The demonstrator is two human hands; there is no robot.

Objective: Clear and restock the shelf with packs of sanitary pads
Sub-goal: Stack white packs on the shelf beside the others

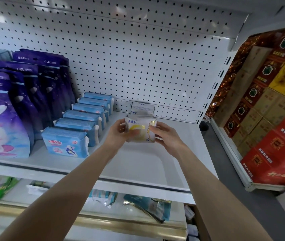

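Observation:
A white and yellow ABC pad pack [141, 129] is held upright just above the white shelf [143, 164], right of centre. My left hand [119, 132] grips its left side and my right hand [162, 134] grips its right side. Directly behind it stands another white ABC pack [142, 108], close to the pegboard back. To the left, a row of several light blue pad packs [79, 126] runs from front to back.
Tall purple L-XL packs [39, 84] and a rabbit-print bag [0, 127] fill the shelf's left. Bare shelf lies in front of and right of the held pack. Red and yellow boxes [268, 119] are stacked on the right. A lower shelf holds loose packs [147, 206].

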